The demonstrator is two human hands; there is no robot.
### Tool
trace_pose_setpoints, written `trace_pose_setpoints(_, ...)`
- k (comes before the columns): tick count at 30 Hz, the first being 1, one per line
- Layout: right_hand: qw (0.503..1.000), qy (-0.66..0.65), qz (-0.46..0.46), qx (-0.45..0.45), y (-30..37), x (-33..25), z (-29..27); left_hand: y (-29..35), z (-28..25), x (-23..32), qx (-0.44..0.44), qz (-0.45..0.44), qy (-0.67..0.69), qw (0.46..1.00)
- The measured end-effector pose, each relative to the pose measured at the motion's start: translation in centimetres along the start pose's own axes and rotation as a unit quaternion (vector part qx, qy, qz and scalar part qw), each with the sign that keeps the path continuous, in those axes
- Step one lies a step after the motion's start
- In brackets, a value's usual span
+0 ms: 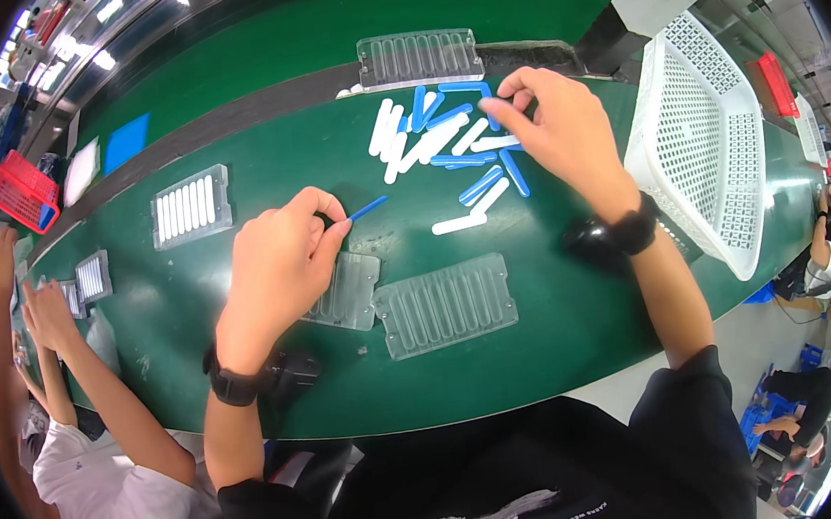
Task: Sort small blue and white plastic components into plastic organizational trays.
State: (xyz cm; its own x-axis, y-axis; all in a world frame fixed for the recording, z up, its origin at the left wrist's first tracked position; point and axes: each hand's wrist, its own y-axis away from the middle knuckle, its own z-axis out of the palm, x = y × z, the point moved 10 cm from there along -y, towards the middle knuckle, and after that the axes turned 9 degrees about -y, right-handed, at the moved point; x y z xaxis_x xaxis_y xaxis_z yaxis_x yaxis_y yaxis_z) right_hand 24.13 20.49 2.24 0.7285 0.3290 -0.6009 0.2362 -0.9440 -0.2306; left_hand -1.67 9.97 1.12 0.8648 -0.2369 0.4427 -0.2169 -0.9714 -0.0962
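Note:
My left hand [281,262] is closed in a pinch on one end of a slim blue plastic stick [370,207], whose free end points up to the right. My right hand [563,130] reaches over the far right side of a loose pile, its thumb and fingertips on a blue stick [495,122]. In the pile lie several white sticks [436,141] and more blue ones [466,161]. A clear grooved tray [446,307] rests in front of me. Beside it, a second clear tray [354,290] is partly hidden under my left hand.
Another clear tray [418,60] sits at the dark table divider. To the left lies a tray filled with white sticks [191,209]. A white perforated basket [704,142] stands at right. On the left, a co-worker's hand [49,315] is near smaller trays.

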Motion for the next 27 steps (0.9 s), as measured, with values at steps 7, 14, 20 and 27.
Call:
trace_pose_setpoints(7,0.998,0.016,-0.066,-0.016,0.3,-0.1,0.6,0.5,0.3,-1.3,-0.006,-0.082,0.112,0.990)
trace_pose_setpoints(14,0.993,0.001,-0.109,-0.049,0.9,-0.9,0.6,0.3,1.4,-2.4,-0.058,-0.125,0.335,0.932)
trace_pose_setpoints(20,0.870,-0.455,0.071,-0.175,1.5,-1.4,3.3,0.9,1.1,-2.2,-0.061,-0.119,0.299,0.945)
trace_pose_setpoints(27,0.847,-0.481,0.110,-0.197,3.7,-3.1,2.8,1.3,-0.2,0.4,0.011,-0.024,0.109,0.994)
